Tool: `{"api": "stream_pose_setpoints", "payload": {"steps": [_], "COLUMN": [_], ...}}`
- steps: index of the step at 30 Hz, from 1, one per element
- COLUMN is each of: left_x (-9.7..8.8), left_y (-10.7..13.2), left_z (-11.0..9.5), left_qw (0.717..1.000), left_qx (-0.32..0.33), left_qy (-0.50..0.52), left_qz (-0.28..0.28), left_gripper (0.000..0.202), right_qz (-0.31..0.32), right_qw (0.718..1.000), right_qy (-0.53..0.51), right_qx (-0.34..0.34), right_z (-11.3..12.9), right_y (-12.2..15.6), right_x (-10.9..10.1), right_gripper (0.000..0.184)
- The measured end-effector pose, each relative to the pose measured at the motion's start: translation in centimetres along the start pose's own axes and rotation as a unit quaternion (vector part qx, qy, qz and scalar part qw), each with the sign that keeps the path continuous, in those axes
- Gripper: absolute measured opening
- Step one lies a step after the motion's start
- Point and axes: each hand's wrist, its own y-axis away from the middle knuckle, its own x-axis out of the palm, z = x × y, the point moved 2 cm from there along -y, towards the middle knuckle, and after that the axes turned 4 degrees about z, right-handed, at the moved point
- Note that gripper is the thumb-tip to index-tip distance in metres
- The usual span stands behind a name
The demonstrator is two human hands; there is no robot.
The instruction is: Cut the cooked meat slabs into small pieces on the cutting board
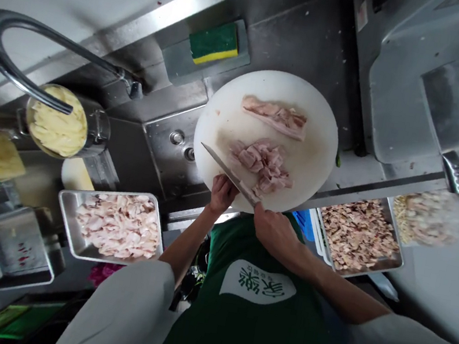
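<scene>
My right hand (272, 228) is closed round the handle of a knife (229, 173), whose long blade slants up and left over the near part of a round white cutting board (318, 152). At the board's near edge, my left hand (223, 193) is curled close beside the blade. Whatever lies under its fingers is hidden. A pile of cut raw meat pieces (264, 163) rests just beyond the knife. Farther back on the board lies one long uncut slab of meat (274, 117) with a pale, fatty edge.
The board partly covers a sink (161, 131). Left are a faucet (12, 24), a pot of pale slices (59, 123) and a tray of raw meat (117, 226). A sponge (214, 43) lies behind. Right are a cleaver (451, 109) and a tray of brown chopped pieces (357, 234).
</scene>
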Motion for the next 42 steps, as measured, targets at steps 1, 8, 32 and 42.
{"api": "stream_pose_setpoints", "payload": {"steps": [1, 8, 32, 42], "left_x": [0.0, -0.1, 0.3, 0.3], "left_y": [0.0, -0.1, 0.8, 0.9], "left_z": [0.0, -0.1, 0.3, 0.4], "left_qw": [1.0, 1.0, 0.999, 1.0], "left_qx": [0.0, 0.009, 0.008, -0.008], "left_qy": [0.004, -0.019, -0.015, -0.012], "left_qz": [-0.001, -0.018, -0.028, -0.025], "left_gripper": [0.021, 0.019, 0.019, 0.02], "right_qz": [0.005, 0.013, 0.036, 0.047], "right_qw": [1.0, 1.0, 0.999, 0.997], "right_qy": [-0.005, -0.027, -0.014, -0.053], "right_qx": [-0.003, -0.009, -0.031, -0.028], "right_z": [-0.3, -0.7, -0.5, -1.5], "right_y": [0.3, -0.3, -0.5, -0.4], "right_x": [0.1, 0.1, -0.3, 0.0], "right_gripper": [0.029, 0.028, 0.028, 0.031]}}
